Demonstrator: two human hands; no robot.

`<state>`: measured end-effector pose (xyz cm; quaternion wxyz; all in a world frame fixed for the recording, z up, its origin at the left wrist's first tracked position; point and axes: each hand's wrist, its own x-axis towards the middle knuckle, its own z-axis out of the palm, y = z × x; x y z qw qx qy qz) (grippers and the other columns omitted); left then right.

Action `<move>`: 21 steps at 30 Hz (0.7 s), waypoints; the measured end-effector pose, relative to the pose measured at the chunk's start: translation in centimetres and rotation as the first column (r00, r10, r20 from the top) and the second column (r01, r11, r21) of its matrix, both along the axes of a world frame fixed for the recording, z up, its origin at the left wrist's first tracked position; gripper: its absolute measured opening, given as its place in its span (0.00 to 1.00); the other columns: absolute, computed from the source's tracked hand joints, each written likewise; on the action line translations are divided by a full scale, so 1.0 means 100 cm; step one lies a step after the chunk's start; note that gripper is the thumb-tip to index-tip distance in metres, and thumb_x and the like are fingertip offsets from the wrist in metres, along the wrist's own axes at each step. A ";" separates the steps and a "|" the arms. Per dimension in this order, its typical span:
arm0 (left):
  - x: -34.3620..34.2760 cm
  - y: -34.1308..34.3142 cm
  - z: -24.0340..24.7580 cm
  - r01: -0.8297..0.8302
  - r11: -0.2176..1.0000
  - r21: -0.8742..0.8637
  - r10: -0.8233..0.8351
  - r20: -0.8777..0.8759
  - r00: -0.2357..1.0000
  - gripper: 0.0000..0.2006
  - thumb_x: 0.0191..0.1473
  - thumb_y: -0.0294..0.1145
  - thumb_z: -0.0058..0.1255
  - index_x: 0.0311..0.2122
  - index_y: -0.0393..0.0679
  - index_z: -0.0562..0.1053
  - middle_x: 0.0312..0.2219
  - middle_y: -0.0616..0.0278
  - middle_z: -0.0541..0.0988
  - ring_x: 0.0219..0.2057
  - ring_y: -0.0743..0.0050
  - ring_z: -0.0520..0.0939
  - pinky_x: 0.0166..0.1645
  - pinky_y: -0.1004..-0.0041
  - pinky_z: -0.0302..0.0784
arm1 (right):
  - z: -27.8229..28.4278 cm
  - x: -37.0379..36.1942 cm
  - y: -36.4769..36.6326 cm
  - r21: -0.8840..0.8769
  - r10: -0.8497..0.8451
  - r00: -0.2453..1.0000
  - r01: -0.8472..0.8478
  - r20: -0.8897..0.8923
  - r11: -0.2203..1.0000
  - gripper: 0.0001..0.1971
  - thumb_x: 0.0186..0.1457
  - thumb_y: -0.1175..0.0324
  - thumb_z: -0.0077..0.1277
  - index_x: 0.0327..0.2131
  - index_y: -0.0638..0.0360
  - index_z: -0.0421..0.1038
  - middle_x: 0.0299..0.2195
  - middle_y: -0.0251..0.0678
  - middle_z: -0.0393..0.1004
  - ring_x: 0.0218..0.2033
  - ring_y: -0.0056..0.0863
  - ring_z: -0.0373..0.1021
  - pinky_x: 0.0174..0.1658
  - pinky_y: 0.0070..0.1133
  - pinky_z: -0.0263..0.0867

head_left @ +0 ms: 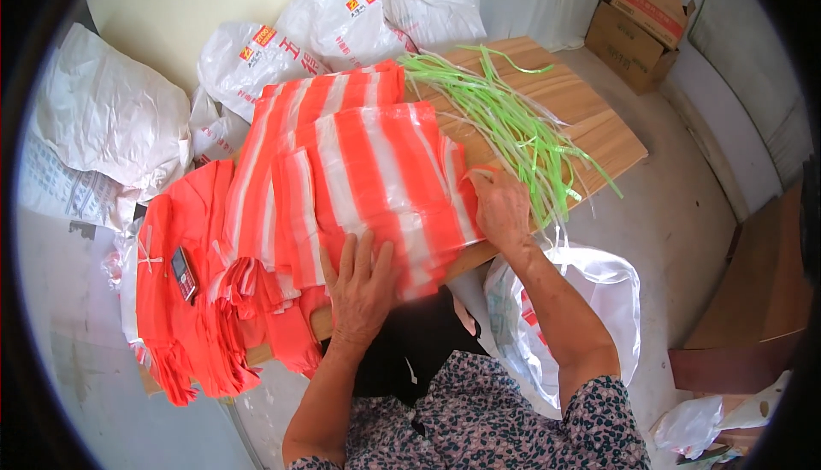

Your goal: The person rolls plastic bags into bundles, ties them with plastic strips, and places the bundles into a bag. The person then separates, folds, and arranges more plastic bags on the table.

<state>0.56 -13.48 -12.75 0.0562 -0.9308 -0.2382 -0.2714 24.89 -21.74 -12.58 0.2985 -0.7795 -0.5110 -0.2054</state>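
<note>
A stack of red-and-white striped plastic bags (pixel 389 166) lies on the wooden table in front of me. My left hand (pixel 361 286) rests flat on the near edge of the top bag, its fingers stretched out and slightly apart. At the right side of the stack, my right hand (pixel 502 206) pinches the edge of a striped bag between thumb and fingers. Just beyond that hand lies a loose bunch of green and whitish plastic strips (pixel 522 128). Folded red bags (pixel 192 325) hang over the table's left end, with a small keypad phone (pixel 184 275) on them.
Stuffed white sacks (pixel 111 102) and white printed plastic bags (pixel 342 21) line the far and left sides. Bare wood of the table (pixel 599 132) shows at the right. An open transparent bag (pixel 611 290) stands below my right forearm. Cardboard boxes (pixel 629 47) sit in the far right corner.
</note>
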 end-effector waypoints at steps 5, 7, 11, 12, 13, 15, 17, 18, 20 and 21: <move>0.001 0.000 -0.001 0.003 1.000 -0.012 -0.002 0.013 1.000 0.22 0.46 0.34 0.58 0.49 0.45 0.71 0.52 0.54 0.69 0.55 0.53 0.67 0.61 0.42 0.47 | -0.011 0.030 0.027 -0.027 0.087 0.951 -0.099 -0.297 0.995 0.19 0.47 0.80 0.43 0.44 0.55 0.73 0.31 0.44 0.74 0.32 0.49 0.69 0.35 0.35 0.66; 0.001 0.000 -0.002 0.003 1.000 -0.009 -0.003 0.020 1.000 0.22 0.46 0.34 0.58 0.49 0.45 0.71 0.52 0.54 0.69 0.55 0.53 0.67 0.61 0.42 0.47 | -0.023 0.042 0.034 0.039 0.145 0.935 -0.141 -0.324 0.989 0.20 0.48 0.81 0.43 0.45 0.55 0.72 0.33 0.45 0.74 0.32 0.46 0.70 0.36 0.33 0.67; 0.001 0.000 -0.005 0.000 1.000 -0.008 0.000 0.021 1.000 0.22 0.46 0.35 0.58 0.49 0.45 0.71 0.52 0.55 0.69 0.55 0.54 0.67 0.62 0.42 0.47 | -0.044 0.057 0.048 0.240 0.331 0.819 -0.243 -0.468 0.940 0.22 0.48 0.85 0.43 0.48 0.56 0.69 0.37 0.44 0.75 0.35 0.37 0.73 0.41 0.26 0.69; -0.001 0.001 -0.006 -0.003 1.000 -0.005 0.003 0.020 1.000 0.22 0.46 0.35 0.58 0.49 0.45 0.71 0.52 0.55 0.69 0.55 0.54 0.67 0.62 0.42 0.47 | -0.037 0.055 0.052 0.243 0.335 0.818 -0.245 -0.467 0.938 0.22 0.48 0.85 0.43 0.48 0.56 0.69 0.37 0.44 0.75 0.35 0.37 0.73 0.41 0.26 0.69; -0.002 0.002 -0.006 -0.001 1.000 -0.008 0.001 0.024 1.000 0.22 0.46 0.35 0.58 0.49 0.45 0.72 0.53 0.54 0.69 0.55 0.54 0.67 0.62 0.42 0.47 | -0.030 0.054 0.055 0.281 0.364 0.769 -0.247 -0.525 0.927 0.24 0.46 0.86 0.43 0.48 0.56 0.69 0.37 0.43 0.75 0.37 0.35 0.72 0.42 0.24 0.68; -0.004 0.002 -0.006 -0.001 1.000 -0.009 0.001 0.027 1.000 0.22 0.46 0.35 0.58 0.49 0.45 0.72 0.53 0.54 0.69 0.55 0.54 0.67 0.62 0.42 0.47 | -0.016 0.052 0.059 0.322 0.397 0.714 -0.248 -0.577 0.914 0.25 0.45 0.88 0.44 0.48 0.57 0.68 0.38 0.41 0.75 0.38 0.32 0.72 0.44 0.23 0.68; -0.004 0.001 -0.006 -0.014 1.000 -0.024 0.014 0.006 1.000 0.22 0.46 0.36 0.58 0.49 0.45 0.72 0.53 0.55 0.69 0.56 0.54 0.67 0.62 0.42 0.47 | -0.007 0.053 0.064 0.215 0.313 0.745 -0.229 -0.589 0.950 0.29 0.42 0.90 0.44 0.51 0.59 0.66 0.42 0.40 0.74 0.43 0.32 0.71 0.47 0.22 0.67; -0.002 0.001 -0.006 -0.008 1.000 -0.024 0.008 0.008 1.000 0.22 0.46 0.36 0.58 0.49 0.45 0.72 0.53 0.55 0.69 0.56 0.54 0.67 0.62 0.42 0.47 | -0.014 0.063 0.066 0.214 0.307 0.748 -0.223 -0.588 0.951 0.29 0.42 0.90 0.44 0.51 0.59 0.66 0.42 0.40 0.74 0.43 0.32 0.71 0.47 0.22 0.67; 0.001 0.001 -0.007 0.005 0.999 -0.033 -0.005 0.008 1.000 0.21 0.47 0.36 0.57 0.48 0.45 0.72 0.53 0.55 0.69 0.56 0.55 0.67 0.62 0.43 0.46 | -0.031 0.086 0.078 0.275 0.475 0.637 -0.393 -0.607 0.878 0.32 0.40 0.92 0.44 0.53 0.61 0.63 0.45 0.39 0.72 0.47 0.30 0.69 0.49 0.21 0.65; 0.000 0.002 -0.006 -0.003 0.999 -0.033 0.003 0.002 1.000 0.21 0.47 0.36 0.57 0.48 0.45 0.72 0.53 0.55 0.69 0.56 0.55 0.67 0.62 0.43 0.46 | -0.027 0.087 0.085 0.278 0.481 0.630 -0.398 -0.610 0.874 0.32 0.40 0.92 0.44 0.53 0.61 0.63 0.45 0.39 0.72 0.47 0.30 0.69 0.49 0.21 0.65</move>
